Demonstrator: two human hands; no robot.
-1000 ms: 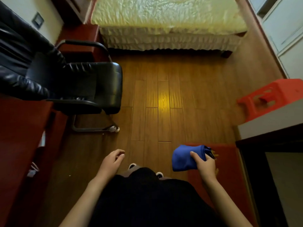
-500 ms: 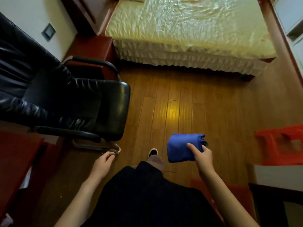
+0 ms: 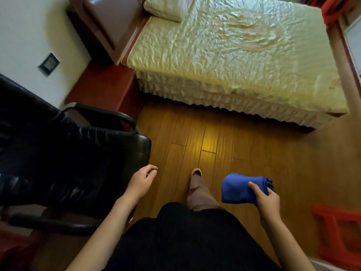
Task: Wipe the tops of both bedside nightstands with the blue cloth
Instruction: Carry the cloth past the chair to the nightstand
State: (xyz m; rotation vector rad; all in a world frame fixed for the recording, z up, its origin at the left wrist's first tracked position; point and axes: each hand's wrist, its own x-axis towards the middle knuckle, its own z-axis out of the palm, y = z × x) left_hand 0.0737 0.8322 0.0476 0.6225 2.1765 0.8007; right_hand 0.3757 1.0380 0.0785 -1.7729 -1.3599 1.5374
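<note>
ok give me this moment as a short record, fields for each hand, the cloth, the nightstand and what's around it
right hand: holds the folded blue cloth, fingers over its right end
left hand: empty, loosely curled, beside the chair
nightstand: red-brown, between wall and bed, top looks bare
cloth to nightstand: apart, wiping not begun
second nightstand: not in view
floor: wood planks, one foot stepping forward
stool: red, lower right

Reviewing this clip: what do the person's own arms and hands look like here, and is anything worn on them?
Both forearms are bare up to the bottom edge of the picture: no sleeves show. The left hand and the right hand wear no gloves, and no watch, bracelet or ring can be made out on either. Below them are a dark, black-looking garment at the torso and a tan trouser leg.
</note>
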